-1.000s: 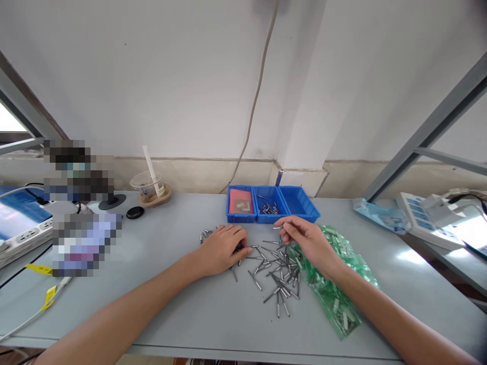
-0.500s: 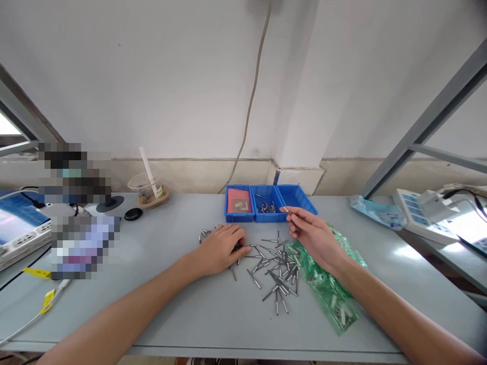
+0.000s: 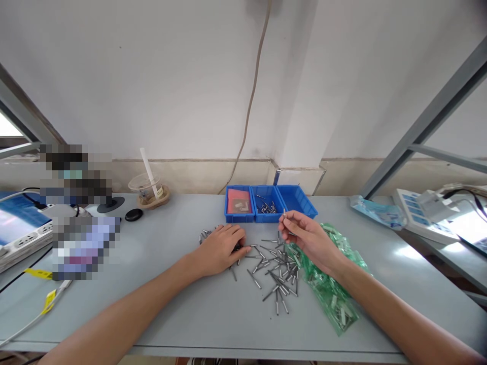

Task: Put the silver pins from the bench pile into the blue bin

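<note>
Between thumb and fingertips my right hand (image 3: 310,242) pinches a thin metal pin (image 3: 284,213), held upright just in front of the blue bins. My left hand (image 3: 219,249) lies palm down over a heap of similar pins (image 3: 204,234), fingers loosely spread; part of that heap is hidden beneath it. Several more loose pins (image 3: 280,271), each with a dark slim end and a thicker shiny end, are scattered between my hands. A green plastic bag (image 3: 337,301) with pins inside lies under my right wrist.
Three blue bins stand in a row: the left bin (image 3: 239,218) holds a reddish packet, the middle bin (image 3: 266,218) some pins, beside the right bin (image 3: 296,195). A lidded cup (image 3: 146,185), black disc (image 3: 133,215) and power strip (image 3: 26,238) sit left; blue packaging (image 3: 378,213) lies right.
My right hand has drawn back slightly left and down from the bins, and the pin in it has turned from slanted to upright. My left hand stays put.
</note>
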